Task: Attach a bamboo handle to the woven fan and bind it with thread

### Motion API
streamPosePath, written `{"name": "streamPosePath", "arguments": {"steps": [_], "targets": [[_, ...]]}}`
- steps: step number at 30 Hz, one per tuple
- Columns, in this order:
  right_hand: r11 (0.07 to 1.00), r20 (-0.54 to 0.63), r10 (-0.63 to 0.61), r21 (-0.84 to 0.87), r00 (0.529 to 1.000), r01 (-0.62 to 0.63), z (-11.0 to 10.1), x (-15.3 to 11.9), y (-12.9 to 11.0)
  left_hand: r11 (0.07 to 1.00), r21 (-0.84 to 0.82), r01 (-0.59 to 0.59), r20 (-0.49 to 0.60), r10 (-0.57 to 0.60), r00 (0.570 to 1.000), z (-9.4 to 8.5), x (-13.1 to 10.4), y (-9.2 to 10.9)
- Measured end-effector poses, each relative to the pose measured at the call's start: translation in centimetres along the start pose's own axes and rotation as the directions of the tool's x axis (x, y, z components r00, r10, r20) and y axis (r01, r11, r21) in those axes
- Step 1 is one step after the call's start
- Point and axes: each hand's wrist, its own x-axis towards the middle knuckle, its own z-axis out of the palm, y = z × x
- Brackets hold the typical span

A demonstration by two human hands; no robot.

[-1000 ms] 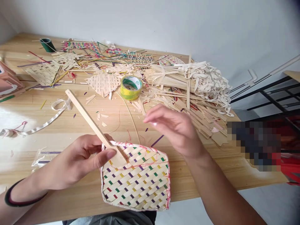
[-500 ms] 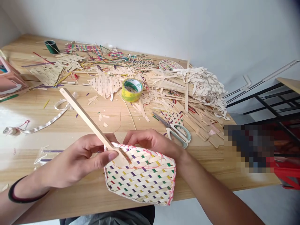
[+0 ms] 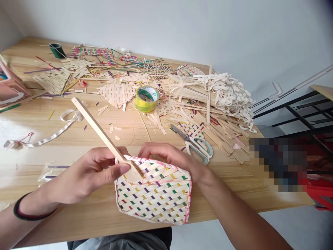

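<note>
A woven bamboo hand fan (image 3: 156, 198) with coloured flecks is held up in front of me, tilted. White binding with red stitching runs along its edge. Its flat wooden handle (image 3: 96, 128) points up to the left, and the split end straddles the weave. My left hand (image 3: 96, 170) pinches the fan where handle and weave meet, thumb in front, other fingers behind. Curled behind the fan's upper edge is my right hand (image 3: 166, 152); its fingertips are hidden, as is anything in them. A loose red thread crosses the front of the weave.
Beyond the fan lie scissors (image 3: 195, 142), a tape roll (image 3: 147, 99) and scattered bamboo strips. White ribbon (image 3: 234, 97) is heaped at the back right. More ribbon (image 3: 52, 139) and a plastic bag (image 3: 54, 170) are on the left. A black metal rack (image 3: 296, 111) stands right of the table.
The fan has shifted slightly up and left, and its handle is a little nearer the middle. My right hand's fingers have moved slightly behind the upper edge. My left hand keeps its pinch.
</note>
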Motion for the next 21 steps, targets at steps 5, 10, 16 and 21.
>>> {"name": "streamPosePath", "arguments": {"steps": [5, 10, 16, 21], "targets": [[0.972, -0.089, 0.062, -0.220, 0.994, -0.080, -1.0, -0.3, -0.7, 1.000, 0.006, 0.005, -0.002, -0.005, 1.000, -0.2, -0.1, 0.2], [0.889, -0.199, 0.048, -0.437, 0.979, -0.132, -2.4, -0.7, -0.7, 0.997, 0.063, -0.039, -0.032, 0.041, 0.999, -0.4, 0.0, 0.7], [0.892, -0.320, -0.028, -0.435, 0.947, -0.121, -4.2, -1.6, -1.2, 0.996, 0.071, -0.047, -0.053, 0.051, 0.997, -0.4, -0.2, 0.8], [0.968, -0.334, -0.008, -0.237, 0.943, -0.076, -4.4, -1.7, -1.2, 0.994, 0.102, -0.032, -0.052, 0.038, 0.998, -0.7, -0.3, 0.7]]}}
